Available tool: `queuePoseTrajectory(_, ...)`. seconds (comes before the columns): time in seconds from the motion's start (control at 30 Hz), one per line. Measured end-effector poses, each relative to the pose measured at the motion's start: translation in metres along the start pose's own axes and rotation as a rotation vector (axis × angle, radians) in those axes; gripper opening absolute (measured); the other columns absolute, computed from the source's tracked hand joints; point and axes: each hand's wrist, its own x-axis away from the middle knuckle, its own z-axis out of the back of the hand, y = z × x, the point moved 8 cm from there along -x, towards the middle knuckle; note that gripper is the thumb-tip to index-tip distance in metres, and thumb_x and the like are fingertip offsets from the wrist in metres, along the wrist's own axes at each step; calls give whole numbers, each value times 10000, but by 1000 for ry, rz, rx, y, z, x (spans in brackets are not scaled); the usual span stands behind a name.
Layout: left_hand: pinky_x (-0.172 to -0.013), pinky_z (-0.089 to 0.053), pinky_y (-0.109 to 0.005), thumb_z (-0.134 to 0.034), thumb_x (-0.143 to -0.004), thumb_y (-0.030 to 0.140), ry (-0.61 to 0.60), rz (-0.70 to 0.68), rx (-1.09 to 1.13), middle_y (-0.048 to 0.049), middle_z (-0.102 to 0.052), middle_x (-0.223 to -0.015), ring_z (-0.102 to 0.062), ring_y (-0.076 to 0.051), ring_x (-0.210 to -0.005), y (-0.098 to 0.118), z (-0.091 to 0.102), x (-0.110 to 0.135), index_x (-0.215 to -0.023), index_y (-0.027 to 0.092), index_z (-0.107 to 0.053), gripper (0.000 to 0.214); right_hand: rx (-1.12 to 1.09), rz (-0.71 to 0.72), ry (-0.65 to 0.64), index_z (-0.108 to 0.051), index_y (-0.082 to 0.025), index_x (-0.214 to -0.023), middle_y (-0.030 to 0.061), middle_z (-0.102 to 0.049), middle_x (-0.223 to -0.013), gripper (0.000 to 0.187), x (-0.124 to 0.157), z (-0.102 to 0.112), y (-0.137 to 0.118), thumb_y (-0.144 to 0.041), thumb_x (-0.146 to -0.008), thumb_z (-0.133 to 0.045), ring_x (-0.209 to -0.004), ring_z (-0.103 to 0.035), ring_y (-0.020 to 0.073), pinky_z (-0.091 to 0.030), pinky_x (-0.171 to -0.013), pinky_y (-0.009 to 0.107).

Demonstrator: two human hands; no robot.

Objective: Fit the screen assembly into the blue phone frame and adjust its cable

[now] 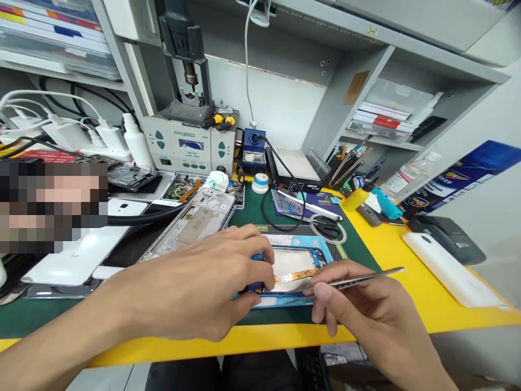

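An opened blue phone frame [303, 259] lies on the green mat [252, 217] near the bench's front edge, with an orange flex strip across its pale inside. My left hand [203, 282] is closed over the frame's left end, fingers curled onto it. My right hand [358, 309] pinches metal tweezers [366, 276]; their tips point left into the frame near the flex strip. A second, silver phone frame [195, 222] lies just behind my left hand.
A grey soldering station [189, 146] with a hot-air holder stands at the back. White phone covers [77, 255] lie left, another white cover [451, 269] on the yellow bench edge right. Tool holder [345, 168], scissors [329, 228], cables and a parts tray [183, 187] crowd the middle.
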Motion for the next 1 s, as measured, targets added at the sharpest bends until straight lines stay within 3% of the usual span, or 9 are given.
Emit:
queuePoseTrajectory(0.27,-853,-473,-372,-593,-1006,197,-10,10,10,23,-640,-1131,-576,-215,-1145,1,3,0,-988,319,-685,154,-43,-3,29,-823,-197,-774,27,-750,-747,360,1,0,4,-530,-910,-816,-532,-651,100,-553,-520,180)
queuePoseTrajectory(0.4,-869,-474,-372,-601,-1001,200,0,-4,-5,28,-642,-1155,-572,-216,-1165,1,2,0,-1014,332,-686,157,-51,-30,-63,-815,-192,-895,14,-745,-644,375,-6,0,7,-563,-936,-790,-515,-658,107,-548,-517,166)
queuePoseTrajectory(0.5,-861,-476,-370,-597,-1004,211,7,-3,-7,35,-641,-1158,-575,-212,-1158,0,0,1,-1031,342,-686,161,-36,-37,-137,-822,-195,-923,35,-775,-678,372,-8,-1,6,-564,-950,-777,-527,-686,125,-570,-514,178)
queuePoseTrajectory(0.57,-863,-478,-367,-593,-1005,214,3,-3,-2,38,-639,-1151,-573,-210,-1160,-1,0,2,-1028,343,-685,160,-58,-41,-62,-828,-199,-862,44,-779,-692,365,-2,4,5,-557,-928,-803,-524,-693,131,-585,-520,193)
queuePoseTrajectory(0.7,-890,-479,-359,-592,-1002,211,4,-6,16,41,-638,-1152,-570,-205,-1183,0,1,3,-1007,335,-683,153,-247,-119,219,-801,-195,-811,45,-761,-609,389,24,13,21,-575,-835,-884,-451,-673,138,-584,-487,209)
queuePoseTrajectory(0.87,-874,-480,-357,-593,-1003,212,11,-3,5,37,-650,-1144,-578,-210,-1163,1,2,1,-996,332,-689,154,-456,-250,252,-777,-141,-766,129,-792,-633,483,42,-7,68,-604,-795,-910,-487,-739,197,-617,-486,234)
queuePoseTrajectory(1.0,-876,-480,-347,-610,-993,213,29,-18,5,33,-655,-1155,-585,-211,-1165,1,2,1,-1008,337,-705,157,-582,-244,403,-751,-148,-756,113,-806,-663,434,44,-15,83,-515,-736,-981,-497,-750,212,-634,-475,252)
